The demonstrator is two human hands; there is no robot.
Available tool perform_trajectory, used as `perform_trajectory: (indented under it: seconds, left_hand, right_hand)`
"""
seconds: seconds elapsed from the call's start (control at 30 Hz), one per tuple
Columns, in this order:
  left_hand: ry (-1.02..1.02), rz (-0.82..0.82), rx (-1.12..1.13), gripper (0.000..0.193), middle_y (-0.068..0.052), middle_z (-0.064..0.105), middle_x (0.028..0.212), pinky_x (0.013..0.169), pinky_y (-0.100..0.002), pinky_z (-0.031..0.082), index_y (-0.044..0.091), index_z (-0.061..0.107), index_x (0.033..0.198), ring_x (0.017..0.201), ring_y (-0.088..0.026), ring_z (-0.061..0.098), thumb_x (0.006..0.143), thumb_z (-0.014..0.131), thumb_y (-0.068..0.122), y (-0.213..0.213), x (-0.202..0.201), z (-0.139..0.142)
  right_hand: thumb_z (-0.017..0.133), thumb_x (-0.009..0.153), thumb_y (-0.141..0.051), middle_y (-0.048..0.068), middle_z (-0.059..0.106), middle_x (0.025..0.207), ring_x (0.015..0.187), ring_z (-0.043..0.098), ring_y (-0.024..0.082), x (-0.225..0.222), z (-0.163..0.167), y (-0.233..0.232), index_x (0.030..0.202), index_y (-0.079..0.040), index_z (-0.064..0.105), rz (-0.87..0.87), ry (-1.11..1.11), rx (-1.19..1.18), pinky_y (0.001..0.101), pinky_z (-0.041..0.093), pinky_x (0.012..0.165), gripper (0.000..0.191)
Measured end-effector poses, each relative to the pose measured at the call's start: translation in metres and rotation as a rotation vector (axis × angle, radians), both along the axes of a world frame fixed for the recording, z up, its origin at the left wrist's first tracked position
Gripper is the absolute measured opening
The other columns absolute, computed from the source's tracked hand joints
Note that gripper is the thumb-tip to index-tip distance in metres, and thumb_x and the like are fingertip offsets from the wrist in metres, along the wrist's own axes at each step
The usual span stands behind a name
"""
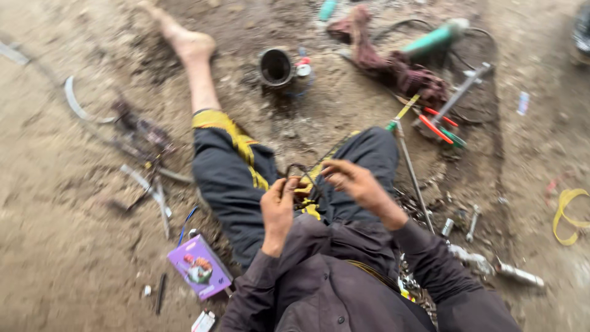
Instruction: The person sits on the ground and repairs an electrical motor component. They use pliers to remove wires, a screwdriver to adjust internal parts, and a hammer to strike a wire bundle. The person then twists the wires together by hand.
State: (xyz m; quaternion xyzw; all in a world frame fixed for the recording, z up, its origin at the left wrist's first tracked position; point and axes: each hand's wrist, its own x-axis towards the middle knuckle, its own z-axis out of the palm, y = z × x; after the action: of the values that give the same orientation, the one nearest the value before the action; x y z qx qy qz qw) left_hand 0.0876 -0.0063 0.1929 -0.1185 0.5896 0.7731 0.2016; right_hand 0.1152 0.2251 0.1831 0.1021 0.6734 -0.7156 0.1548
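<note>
I sit on bare dirt with my legs stretched out in dark trousers with yellow stripes. My left hand (278, 206) and my right hand (351, 180) are raised over my lap, and both pinch a thin dark chain (302, 173) that loops between them. The chain runs on up and to the right over my knee. The picture is blurred, so the links are hard to make out.
A purple box (200, 267) lies by my left hip. A dark round tin (276, 66) stands ahead. A reddish rag (393, 64), a green-handled tool (434, 38), a long metal rod (412, 175) and red-handled tools (437, 126) lie at right. Metal scraps (147, 184) lie at left, a yellow strap (565, 212) far right.
</note>
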Motion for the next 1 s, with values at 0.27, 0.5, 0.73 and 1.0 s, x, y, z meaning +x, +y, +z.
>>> perform_trajectory:
  seconds: [0.27,0.5,0.73,1.0]
  left_hand:
    - [-0.001,-0.061,-0.315,0.029,-0.009,0.076,0.097,0.076,-0.025,0.057,-0.004,0.066,0.120,0.086,-0.011,0.070,0.099,0.069,0.016,-0.026,0.001,0.023]
    - [-0.050,-0.119,0.278,0.032,-0.006,0.072,0.100,0.077,-0.026,0.059,-0.004,0.064,0.127,0.085,-0.011,0.070,0.103,0.062,0.016,-0.037,-0.008,-0.003]
    - [-0.171,-0.302,0.148,0.025,-0.003,0.067,0.084,0.057,-0.022,0.047,-0.006,0.070,0.118,0.061,-0.009,0.058,0.105,0.064,0.015,-0.064,-0.006,-0.020]
    - [-0.206,-0.116,0.183,0.028,-0.006,0.071,0.089,0.069,-0.028,0.059,-0.003,0.068,0.119,0.074,-0.014,0.071,0.103,0.061,0.019,-0.065,-0.005,0.004]
  right_hand:
    - [0.060,0.104,-0.009,0.006,0.076,0.098,0.084,0.069,0.010,-0.018,-0.007,-0.077,0.124,0.006,0.065,-0.076,-0.085,-0.219,0.0242,0.057,0.075,0.026]
    - [0.062,0.101,-0.010,0.002,0.072,0.089,0.075,0.065,0.007,-0.007,0.000,-0.068,0.127,0.006,0.064,-0.042,-0.104,-0.150,0.0230,0.055,0.067,0.030]
    - [0.066,0.102,-0.016,0.001,0.066,0.085,0.071,0.054,0.005,-0.030,0.016,-0.016,0.136,0.003,0.070,0.294,-0.192,0.013,0.0219,0.045,0.061,0.039]
    - [0.046,0.102,-0.037,0.006,0.075,0.114,0.103,0.072,0.012,-0.033,0.065,-0.010,0.142,-0.007,0.055,0.141,-0.367,-0.261,0.0320,0.061,0.085,0.051]
